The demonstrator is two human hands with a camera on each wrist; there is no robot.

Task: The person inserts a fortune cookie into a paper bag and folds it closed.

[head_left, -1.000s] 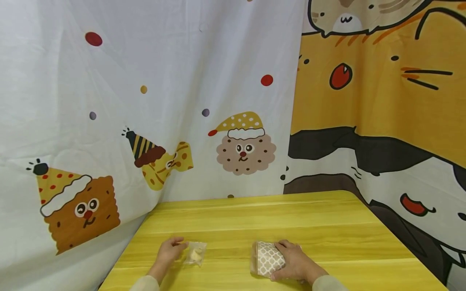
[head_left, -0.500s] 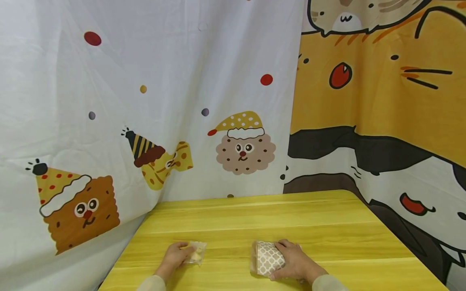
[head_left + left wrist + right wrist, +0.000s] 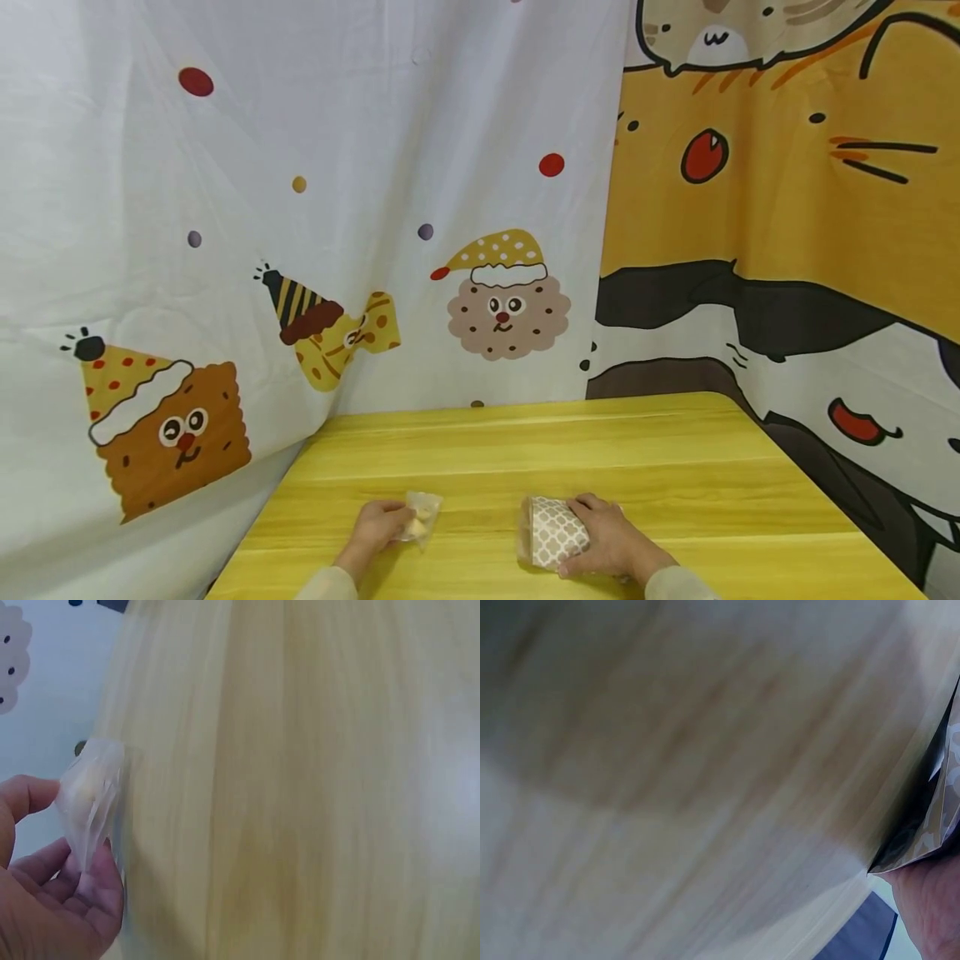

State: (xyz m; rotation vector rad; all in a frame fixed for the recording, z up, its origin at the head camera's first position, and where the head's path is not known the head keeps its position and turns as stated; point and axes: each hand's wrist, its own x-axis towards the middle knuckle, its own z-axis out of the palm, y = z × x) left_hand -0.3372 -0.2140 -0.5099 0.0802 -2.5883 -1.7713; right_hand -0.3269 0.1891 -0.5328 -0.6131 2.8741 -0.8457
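Observation:
On the left of the table in the head view, my left hand (image 3: 375,527) pinches a small clear plastic packet (image 3: 426,515) with pale yellow pieces inside. The left wrist view shows the thumb at one side of this packet (image 3: 91,795) and curled fingers beneath it. My right hand (image 3: 611,540) grips a larger packet (image 3: 553,527) with a white-and-beige lattice pattern, thumb on the near side and fingers on the far side. A tan flap shows along its left edge. Only part of the lattice packet (image 3: 939,817) appears in the right wrist view, with a dark fold on its underside.
Both hands are over a yellow wood-grain table (image 3: 517,450). A white cloth (image 3: 420,108) with cartoon biscuits hangs behind and to the left. On the right hangs a cloth (image 3: 780,217) printed with large cartoon animals.
My left hand has moved right to the small packet, taken hold of it and shifted it slightly right. My right hand has stayed on the lattice packet.

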